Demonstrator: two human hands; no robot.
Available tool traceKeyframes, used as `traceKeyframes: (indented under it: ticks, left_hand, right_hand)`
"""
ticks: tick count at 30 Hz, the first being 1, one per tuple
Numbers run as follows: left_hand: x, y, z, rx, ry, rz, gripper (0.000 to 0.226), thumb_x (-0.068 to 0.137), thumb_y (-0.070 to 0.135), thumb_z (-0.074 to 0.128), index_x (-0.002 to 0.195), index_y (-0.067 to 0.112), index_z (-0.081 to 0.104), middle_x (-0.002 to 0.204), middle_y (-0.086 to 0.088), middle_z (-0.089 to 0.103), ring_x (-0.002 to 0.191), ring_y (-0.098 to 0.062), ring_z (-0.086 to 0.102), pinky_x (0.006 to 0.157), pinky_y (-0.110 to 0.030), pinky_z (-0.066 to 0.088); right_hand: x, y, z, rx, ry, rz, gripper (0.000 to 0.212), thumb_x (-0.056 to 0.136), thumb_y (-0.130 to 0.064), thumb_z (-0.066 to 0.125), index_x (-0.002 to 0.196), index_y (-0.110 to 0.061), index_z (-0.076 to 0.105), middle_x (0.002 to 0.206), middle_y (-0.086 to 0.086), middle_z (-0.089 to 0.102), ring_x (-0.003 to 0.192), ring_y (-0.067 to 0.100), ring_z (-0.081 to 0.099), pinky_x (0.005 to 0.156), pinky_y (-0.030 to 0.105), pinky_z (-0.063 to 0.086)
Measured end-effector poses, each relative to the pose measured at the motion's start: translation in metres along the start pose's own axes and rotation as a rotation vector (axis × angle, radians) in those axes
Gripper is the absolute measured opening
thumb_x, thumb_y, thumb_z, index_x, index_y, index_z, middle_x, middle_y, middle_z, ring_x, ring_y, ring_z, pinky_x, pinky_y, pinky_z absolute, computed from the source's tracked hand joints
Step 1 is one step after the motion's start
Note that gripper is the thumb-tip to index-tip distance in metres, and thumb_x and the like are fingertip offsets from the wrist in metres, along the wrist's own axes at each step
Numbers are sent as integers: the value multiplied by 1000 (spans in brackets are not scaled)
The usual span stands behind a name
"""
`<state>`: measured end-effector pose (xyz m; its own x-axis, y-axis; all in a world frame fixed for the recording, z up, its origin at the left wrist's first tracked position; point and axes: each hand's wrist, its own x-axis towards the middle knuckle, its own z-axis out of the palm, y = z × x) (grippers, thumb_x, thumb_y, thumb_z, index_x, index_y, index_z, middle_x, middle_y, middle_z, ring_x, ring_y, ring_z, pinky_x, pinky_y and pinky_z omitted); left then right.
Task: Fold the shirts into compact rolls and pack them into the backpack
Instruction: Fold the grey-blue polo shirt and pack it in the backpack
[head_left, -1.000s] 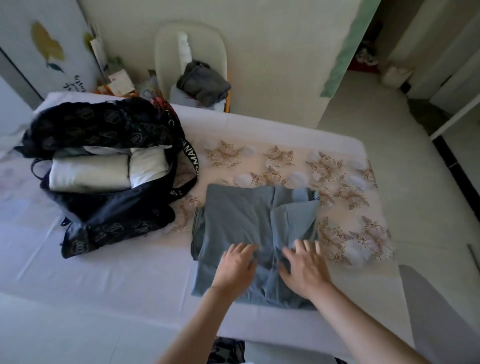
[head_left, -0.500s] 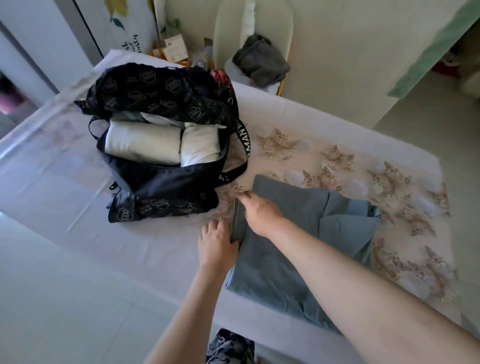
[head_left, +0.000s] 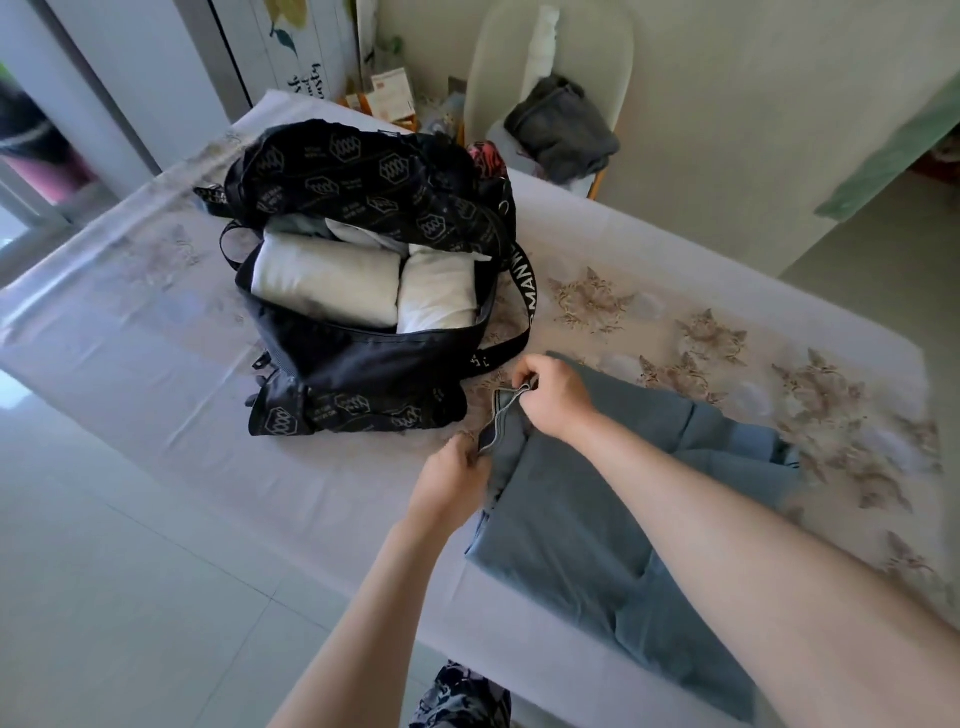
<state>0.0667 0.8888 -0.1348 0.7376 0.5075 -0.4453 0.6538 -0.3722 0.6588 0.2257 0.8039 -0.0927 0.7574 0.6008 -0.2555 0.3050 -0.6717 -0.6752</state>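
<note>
Hands: the left hand (head_left: 451, 480) and right hand (head_left: 551, 396) each pinch the hem of the grey-blue shirt (head_left: 597, 525), fingers curled over its edge.
Why held so: two grips along one edge probably keep the hem even as it is turned over to start a roll (a judgement).
Shirt: folded narrow, lying flat on the bench (head_left: 156, 343) just beside the backpack (head_left: 363, 379).
Backpack: lies open, with two white rolls (head_left: 327, 283) side by side inside (remaining room looks tight).
Next: roll from the hem towards the collar, keeping it snug.
</note>
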Motion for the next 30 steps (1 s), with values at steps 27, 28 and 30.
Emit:
traceKeyframes:
  ticks: [27, 28, 30]
  left_hand:
    - [1, 15, 7, 201, -264, 199, 18, 80, 27, 67, 91, 13, 64, 86, -3, 69, 80, -21, 64, 70, -36, 53]
    - [6, 15, 8, 197, -307, 201, 19, 78, 29, 69, 87, 14, 63, 83, -2, 68, 78, -20, 63, 69, -37, 53]
    - [12, 16, 10, 202, -366, 226, 22, 74, 31, 69, 82, 13, 60, 78, -3, 67, 73, -19, 61, 68, -37, 52]
  right_hand:
    - [-14, 36, -15, -965, -264, -499, 62, 92, 1, 44, 147, -27, 46, 155, 2, 38, 136, 27, 39, 111, 42, 27]
    - [-5, 40, -13, -1000, -291, -540, 60, 90, -1, 53, 143, -28, 52, 148, 2, 48, 130, 27, 46, 108, 42, 29]
    - [6, 45, -13, -1070, -323, -536, 50, 86, -5, 62, 130, -30, 63, 128, 1, 63, 117, 27, 56, 103, 42, 30]
